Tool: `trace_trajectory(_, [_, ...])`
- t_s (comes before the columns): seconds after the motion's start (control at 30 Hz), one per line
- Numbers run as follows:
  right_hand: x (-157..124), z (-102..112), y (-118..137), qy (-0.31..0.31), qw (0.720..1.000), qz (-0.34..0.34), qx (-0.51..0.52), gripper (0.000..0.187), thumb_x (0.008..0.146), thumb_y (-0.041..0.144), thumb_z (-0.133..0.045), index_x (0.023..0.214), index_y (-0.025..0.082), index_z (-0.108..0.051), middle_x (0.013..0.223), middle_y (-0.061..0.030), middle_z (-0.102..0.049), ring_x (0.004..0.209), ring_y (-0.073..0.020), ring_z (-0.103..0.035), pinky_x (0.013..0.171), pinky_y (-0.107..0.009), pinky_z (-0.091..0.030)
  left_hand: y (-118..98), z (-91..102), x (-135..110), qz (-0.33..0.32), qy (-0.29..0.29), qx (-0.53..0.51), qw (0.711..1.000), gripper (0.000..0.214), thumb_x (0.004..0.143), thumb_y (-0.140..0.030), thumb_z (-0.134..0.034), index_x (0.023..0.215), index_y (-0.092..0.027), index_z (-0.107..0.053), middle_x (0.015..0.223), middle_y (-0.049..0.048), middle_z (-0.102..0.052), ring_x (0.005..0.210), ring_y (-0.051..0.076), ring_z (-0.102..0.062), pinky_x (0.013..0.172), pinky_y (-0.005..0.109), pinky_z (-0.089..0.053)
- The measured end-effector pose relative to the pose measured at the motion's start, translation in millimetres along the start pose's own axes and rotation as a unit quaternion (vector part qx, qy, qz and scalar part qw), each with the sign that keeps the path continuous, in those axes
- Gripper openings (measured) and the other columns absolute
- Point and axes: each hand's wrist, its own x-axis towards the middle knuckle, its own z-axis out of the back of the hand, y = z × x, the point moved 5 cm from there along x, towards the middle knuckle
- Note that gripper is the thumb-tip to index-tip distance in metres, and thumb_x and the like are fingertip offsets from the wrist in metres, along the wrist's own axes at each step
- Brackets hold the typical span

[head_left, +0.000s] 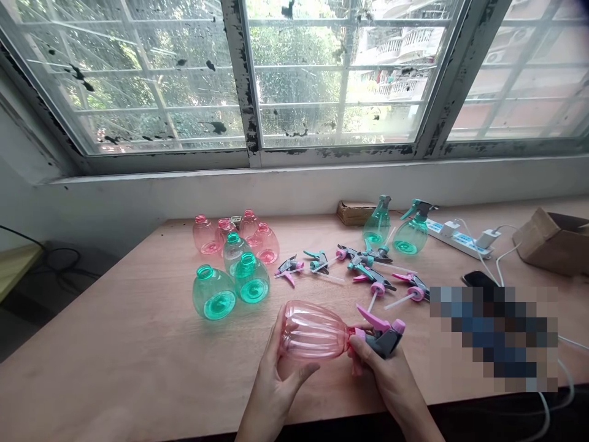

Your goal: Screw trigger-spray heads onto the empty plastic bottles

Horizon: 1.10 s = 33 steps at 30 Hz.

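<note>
A clear pink spray bottle [315,331] lies sideways in the air above the table's front part, its base to the left. My left hand [283,374] is wrapped round the base end, thumb below. At the neck, my right hand [380,365] grips the pink collar of the grey and pink spray head [384,334], which sits on the bottle's mouth. How tightly the head is screwed on cannot be seen. Beyond my hands lie several loose spray heads with thin tubes, pink ones [377,287] and green ones [317,261].
Open green bottles [214,293] and pink bottles [265,244] stand at the back left. Two green bottles with heads [411,236] stand at the back right. A power strip [458,239], cables, a cardboard box [552,242] and a blurred patch are on the right.
</note>
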Motion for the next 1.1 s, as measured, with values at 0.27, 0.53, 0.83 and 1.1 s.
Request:
trace_trajectory(0.27, [0.2, 0.6, -2.2, 0.019, 0.999, 0.005, -0.027, 0.041, 0.075, 0.050, -0.083, 0.093, 0.016, -0.071, 0.061, 0.0001, -0.068, 0.046, -0.0149, -0.053, 0.052, -0.031, -0.043, -2.6, -1.7, 0.6, -0.001, -0.005, -0.007, 1.000, 0.101, 0.073, -0.046, -0.084, 0.157, -0.024, -0.032, 0.161, 0.0109, -0.042, 0.150, 0.034, -0.035, 0.125, 0.047, -0.026])
trace_trajectory(0.53, [1.2, -0.7, 0.3, 0.018, 1.000, 0.005, -0.001, 0.039, 0.076, 0.051, -0.083, 0.087, 0.017, -0.069, 0.061, -0.0014, -0.069, 0.043, -0.0134, -0.053, 0.049, -0.029, -0.042, 0.1, 1.2, -0.2, 0.002, -0.002, 0.001, 1.000, 0.096, 0.075, -0.045, -0.083, 0.156, -0.025, -0.036, 0.152, 0.0116, -0.053, 0.145, 0.033, -0.043, 0.124, 0.049, -0.029])
trace_trajectory(0.83, [-0.4, -1.5, 3.2, 0.009, 1.000, 0.004, 0.012, 0.040, 0.075, 0.053, -0.083, 0.085, 0.017, -0.068, 0.059, -0.0002, -0.067, 0.043, -0.0139, -0.052, 0.049, -0.028, -0.041, -1.5, -1.0, 0.6, -0.012, 0.007, 0.016, 1.000, 0.095, 0.077, -0.043, -0.082, 0.157, -0.030, -0.032, 0.162, 0.0062, -0.041, 0.151, 0.028, -0.035, 0.126, 0.043, -0.026])
trace_trajectory(1.1, [0.5, -1.8, 1.9, 0.017, 1.000, 0.006, 0.013, 0.037, 0.077, 0.050, -0.083, 0.085, 0.017, -0.068, 0.060, -0.0003, -0.068, 0.043, -0.0126, -0.053, 0.048, -0.027, -0.041, -0.8, -1.4, 1.4, 0.001, 0.011, 0.008, 1.000, 0.095, 0.079, -0.046, -0.080, 0.157, -0.019, -0.031, 0.162, 0.0133, -0.040, 0.150, 0.031, -0.036, 0.125, 0.046, -0.027])
